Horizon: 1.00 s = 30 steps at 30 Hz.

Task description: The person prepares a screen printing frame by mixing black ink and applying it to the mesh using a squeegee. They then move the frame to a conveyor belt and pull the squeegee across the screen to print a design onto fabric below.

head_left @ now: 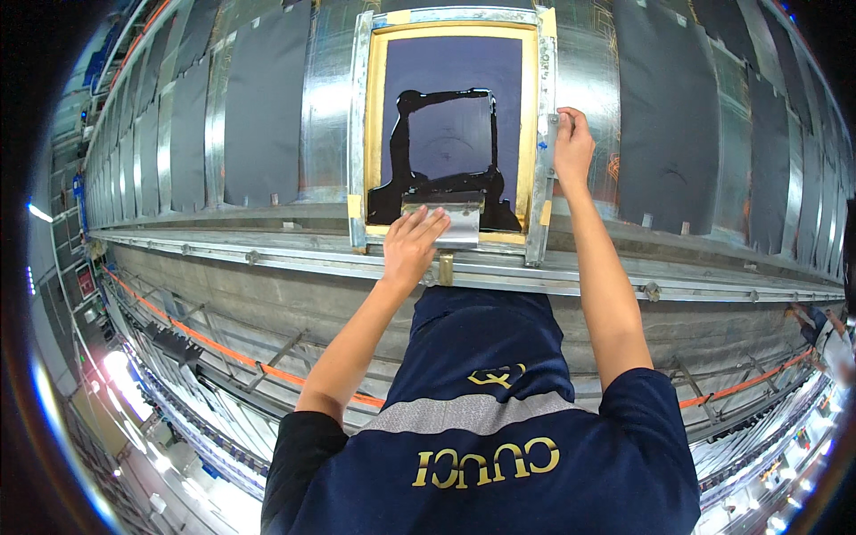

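- Metal squeegee (462, 227) at the screen frame's (359, 169) near end, held under the left hand's (416, 239) fingers; probably stiff, light, best gripped across its broad back.
- Black ink (399, 156) beyond looks wet, likely slippery.
- Right hand (573, 152), fingers bent, holds the rigid-looking right rail (542, 143); mesh (450, 67) seems delicate.

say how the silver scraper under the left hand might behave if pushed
The silver scraper would probably slide easily, with glossy black liquid at its far edge. It looks stiff, its metallic face showing no visible sag by the left hand. Its smooth shine suggests it could turn slippery if smeared.
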Each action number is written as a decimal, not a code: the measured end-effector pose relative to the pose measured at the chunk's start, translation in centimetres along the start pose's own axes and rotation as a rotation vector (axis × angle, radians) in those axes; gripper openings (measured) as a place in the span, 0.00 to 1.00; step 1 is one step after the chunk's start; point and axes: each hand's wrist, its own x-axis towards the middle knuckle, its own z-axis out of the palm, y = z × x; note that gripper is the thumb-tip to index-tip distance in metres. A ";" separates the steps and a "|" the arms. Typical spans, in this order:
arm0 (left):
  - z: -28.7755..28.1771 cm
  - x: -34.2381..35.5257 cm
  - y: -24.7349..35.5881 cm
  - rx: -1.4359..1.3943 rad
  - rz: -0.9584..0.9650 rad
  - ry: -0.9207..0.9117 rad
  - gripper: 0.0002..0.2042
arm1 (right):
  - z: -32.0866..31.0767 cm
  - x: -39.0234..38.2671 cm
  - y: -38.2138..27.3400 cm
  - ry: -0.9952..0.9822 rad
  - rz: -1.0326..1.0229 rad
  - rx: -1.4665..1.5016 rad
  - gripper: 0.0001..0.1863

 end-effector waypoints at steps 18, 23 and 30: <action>0.8 10.9 -2.9 0.009 0.025 0.193 0.17 | -0.3 0.0 0.1 -0.012 0.060 0.010 0.11; -0.3 11.2 -3.0 -0.122 0.023 0.199 0.16 | -0.5 0.1 0.1 -0.015 0.102 -0.008 0.12; -3.1 22.4 -4.7 0.027 -0.196 0.028 0.15 | -0.2 -0.1 -0.2 -0.038 0.040 0.035 0.11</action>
